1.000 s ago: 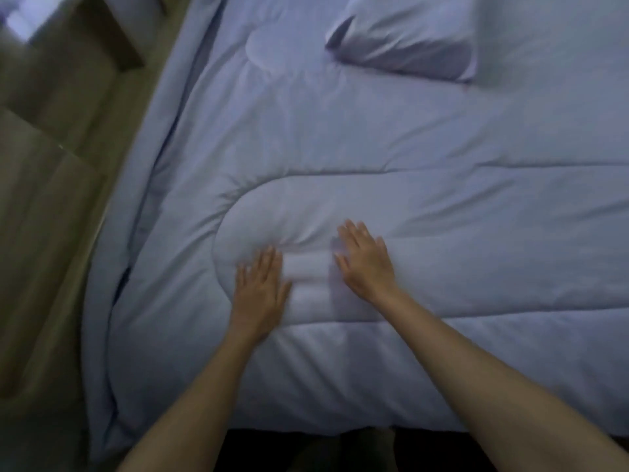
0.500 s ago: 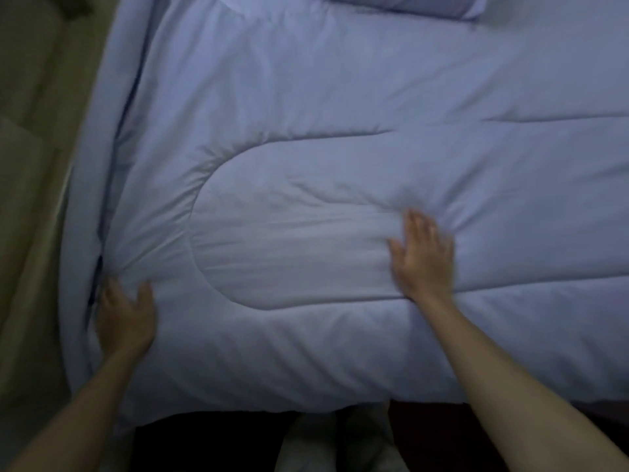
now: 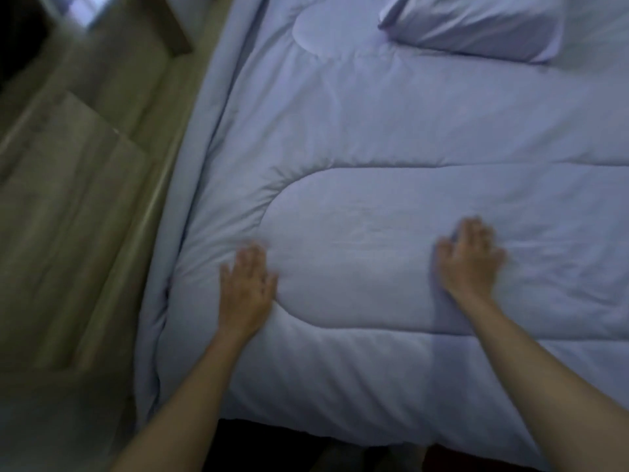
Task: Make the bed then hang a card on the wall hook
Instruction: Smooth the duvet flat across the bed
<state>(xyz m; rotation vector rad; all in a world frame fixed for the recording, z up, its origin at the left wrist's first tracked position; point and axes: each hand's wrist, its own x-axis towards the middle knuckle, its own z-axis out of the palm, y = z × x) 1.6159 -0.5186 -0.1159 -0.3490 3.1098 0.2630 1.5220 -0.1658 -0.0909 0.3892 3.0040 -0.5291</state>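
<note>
A pale lilac quilted duvet (image 3: 391, 137) covers the bed, with a curved stitched seam across its near half. My left hand (image 3: 246, 287) lies flat on it, palm down, fingers apart, at the left end of the curved seam. My right hand (image 3: 471, 258) presses flat on the duvet further right, fingers spread and blurred. A matching pillow (image 3: 476, 25) lies at the top right. Neither hand holds anything. No card or wall hook is in view.
The duvet's left edge (image 3: 163, 301) hangs over the side of the bed beside a wood-look floor (image 3: 68, 216). A wooden furniture piece (image 3: 173, 25) stands at the top left. The near edge of the bed drops to a dark gap (image 3: 272, 447).
My left hand moved from the bed's left edge back in to the curved seam. My right hand stayed flat further right. The view tilted up, so the pillow shows again.
</note>
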